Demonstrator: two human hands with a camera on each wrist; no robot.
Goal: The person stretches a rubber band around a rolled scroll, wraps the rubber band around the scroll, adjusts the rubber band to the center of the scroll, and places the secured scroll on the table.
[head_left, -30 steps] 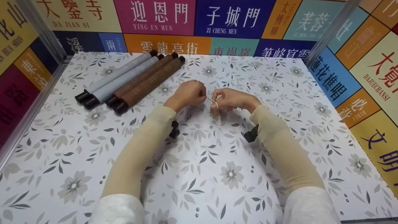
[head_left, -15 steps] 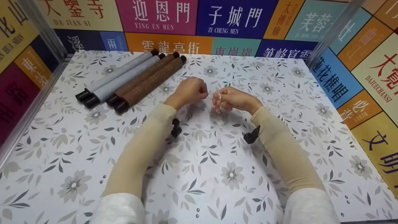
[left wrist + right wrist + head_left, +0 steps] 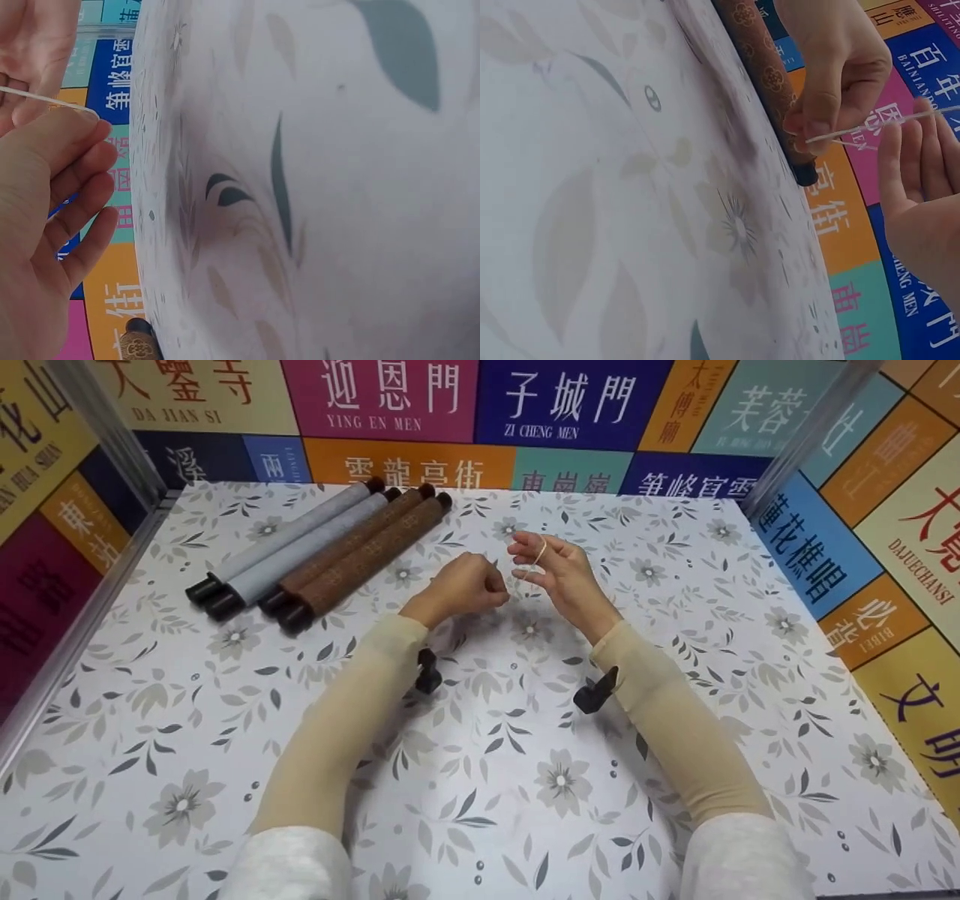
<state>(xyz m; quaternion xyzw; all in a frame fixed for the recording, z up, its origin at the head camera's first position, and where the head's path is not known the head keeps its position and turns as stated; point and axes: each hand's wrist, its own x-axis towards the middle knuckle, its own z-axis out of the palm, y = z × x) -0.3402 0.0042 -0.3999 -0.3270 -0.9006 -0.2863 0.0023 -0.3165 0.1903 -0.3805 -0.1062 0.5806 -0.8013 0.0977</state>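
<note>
A thin white loop [image 3: 840, 136], like string or a rubber band, runs taut between the two hands. My left hand [image 3: 466, 585] pinches one end of it between thumb and forefinger; its other fingers are loosely bent in the left wrist view. My right hand [image 3: 568, 577] is held up a little to the right and farther back, fingers extended and spread, with the loop passing round them. Both hands are above the flower-printed tabletop [image 3: 450, 750]. In the head view, the left hand's fingertips are largely hidden behind its knuckles.
Two grey-blue rolls [image 3: 292, 529] and two brown rolls [image 3: 367, 555] with black ends lie side by side, slanted, at the back left. Colourful panels [image 3: 420, 405] with printed characters stand around the table's back and sides. A black device [image 3: 429, 671] sits at the left wrist.
My right hand has risen and turned, its fingers going from bent near the left hand to spread. The loop now lies across those fingers. My left hand has shifted only slightly.
</note>
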